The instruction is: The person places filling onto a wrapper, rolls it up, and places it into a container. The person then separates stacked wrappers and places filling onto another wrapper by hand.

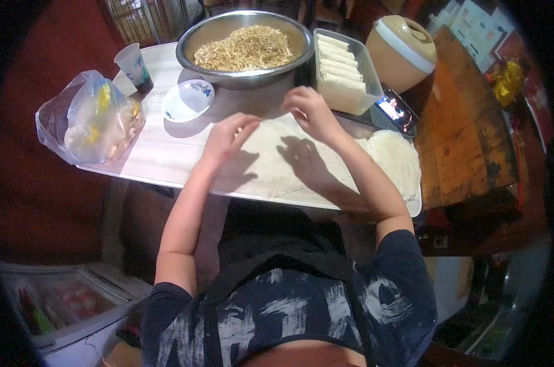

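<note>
My left hand (229, 137) hovers over the near middle of the white table, its fingers stretched to the right and nothing visible in them. To its right, my right hand (312, 113) is raised, fingers loosely curved and apart, casting a shadow on the tabletop. Beneath and between the hands lies a thin, pale wrapper sheet (274, 150), hard to tell from the table. A stack of round white wrappers (394, 164) rests at the right edge. Beyond my right hand stands a plastic container (350, 101) holding several white rolls (339, 64).
A steel basin (243, 74) of bean sprouts (246, 49) stands at the back. Leftward are a patterned white bowl (188, 101), a plastic cup (132, 66) and a filled plastic bag (103, 122). A lit phone (398, 110) and a tan lidded jug (399, 52) stand right.
</note>
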Demonstrator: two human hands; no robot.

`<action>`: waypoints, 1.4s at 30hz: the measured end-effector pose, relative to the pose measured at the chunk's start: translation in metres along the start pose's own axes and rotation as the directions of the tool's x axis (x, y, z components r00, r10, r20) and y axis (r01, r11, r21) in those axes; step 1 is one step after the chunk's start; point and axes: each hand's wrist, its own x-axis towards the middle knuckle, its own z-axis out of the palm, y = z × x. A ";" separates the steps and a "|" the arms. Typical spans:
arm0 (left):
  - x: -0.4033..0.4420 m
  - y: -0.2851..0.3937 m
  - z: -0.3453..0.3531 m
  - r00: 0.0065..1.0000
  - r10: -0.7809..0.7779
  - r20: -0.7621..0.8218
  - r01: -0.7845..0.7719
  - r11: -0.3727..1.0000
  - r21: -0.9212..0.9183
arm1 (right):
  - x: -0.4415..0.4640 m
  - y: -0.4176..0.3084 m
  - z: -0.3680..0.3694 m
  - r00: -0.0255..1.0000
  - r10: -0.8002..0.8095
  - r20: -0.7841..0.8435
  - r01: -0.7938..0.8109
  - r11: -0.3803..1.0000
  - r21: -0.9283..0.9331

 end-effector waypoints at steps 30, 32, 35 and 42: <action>0.035 -0.071 0.000 0.969 0.089 -0.229 -0.038 0.976 0.215 | 0.208 0.106 0.084 0.587 0.056 0.808 0.087 0.988 -0.131; 0.034 -0.072 0.000 0.975 0.056 -0.213 -0.010 0.977 0.213 | 0.207 0.099 0.079 0.594 0.133 0.794 -0.021 0.989 -0.150; 0.033 -0.087 0.001 0.986 -0.021 -0.163 0.067 0.957 0.283 | 0.201 0.123 0.105 0.608 0.242 0.756 -0.269 0.959 -0.090; 0.037 -0.074 0.003 0.986 -0.003 -0.167 0.036 0.980 0.196 | 0.209 0.126 0.109 0.616 0.237 0.751 -0.259 0.961 -0.091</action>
